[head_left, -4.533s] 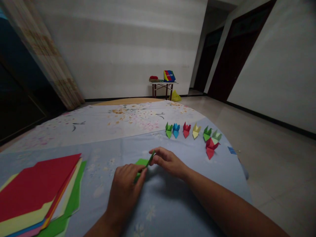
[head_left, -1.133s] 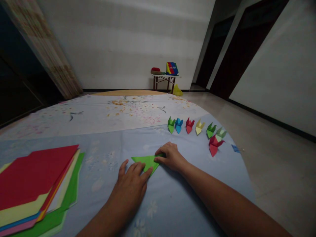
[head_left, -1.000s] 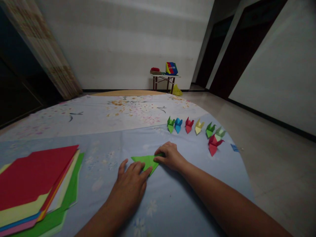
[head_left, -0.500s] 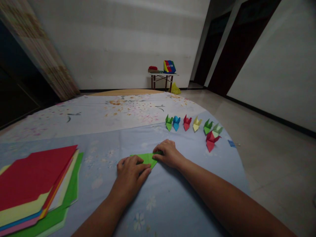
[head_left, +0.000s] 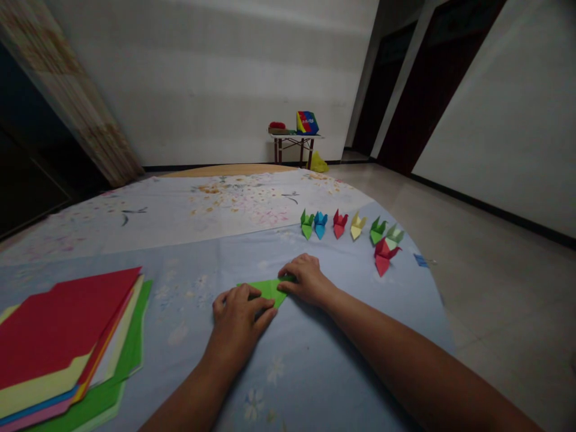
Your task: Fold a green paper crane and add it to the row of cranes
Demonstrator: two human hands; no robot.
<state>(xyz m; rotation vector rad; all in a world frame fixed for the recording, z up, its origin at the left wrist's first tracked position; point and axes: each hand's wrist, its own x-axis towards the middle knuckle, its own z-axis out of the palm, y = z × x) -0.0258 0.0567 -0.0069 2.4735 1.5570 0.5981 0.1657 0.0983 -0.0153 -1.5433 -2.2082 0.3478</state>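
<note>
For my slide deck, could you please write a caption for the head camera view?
Both hands, left and right, press a folded green paper flat on a blue cloth.

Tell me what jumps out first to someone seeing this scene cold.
Both hands press a folded green paper flat on the blue cloth: the left hand covers its near side, the right hand pins its far tip. A fanned stack of coloured sheets, red on top, lies far left; a row of small folded paper figures stands beyond the hands, to the right.

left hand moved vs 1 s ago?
Yes. The left hand has slid forward over the green paper, covering more of it, and its fingers have curled; the paper stays flat on the blue cloth.
</note>
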